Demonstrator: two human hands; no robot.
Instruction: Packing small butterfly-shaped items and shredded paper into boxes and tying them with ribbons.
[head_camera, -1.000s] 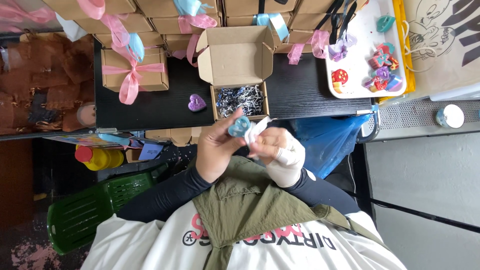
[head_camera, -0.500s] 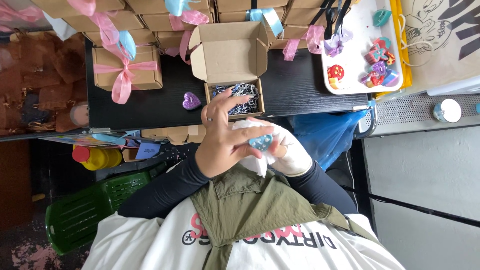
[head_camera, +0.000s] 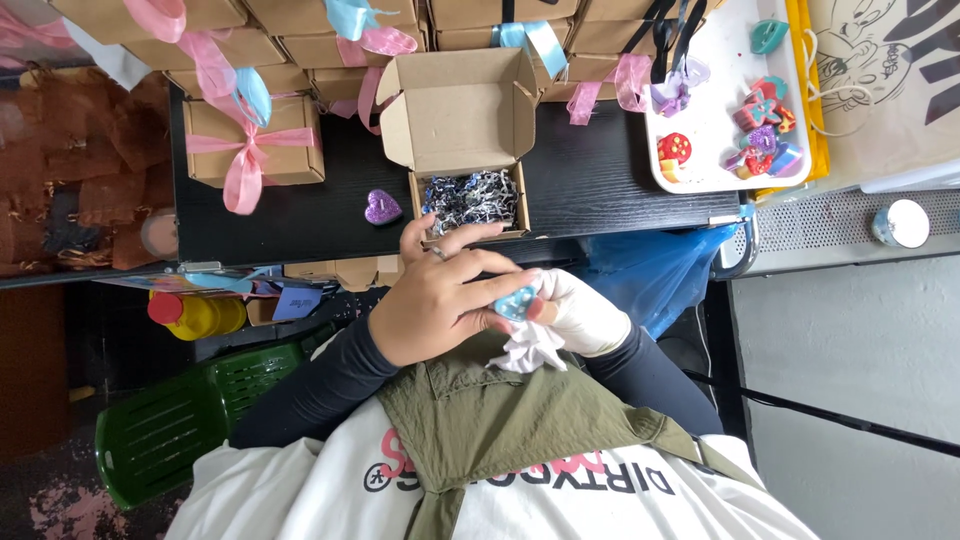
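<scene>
The person sits at a black table (head_camera: 600, 180), both hands drawn in close above the lap. The left hand (head_camera: 440, 300) is bare, its fingers curled over a small glossy blue piece (head_camera: 516, 301), which sits pinched between the two hands. The right hand (head_camera: 580, 312) wears a white glove and closes on the piece from the other side, with a crumpled white cloth (head_camera: 528, 350) bunched beneath it. Just beyond the knuckles stands an open cardboard box (head_camera: 462, 110) (lid up, filled with dark shredded paper), and a purple heart (head_camera: 382, 208) lies beside it on the table.
</scene>
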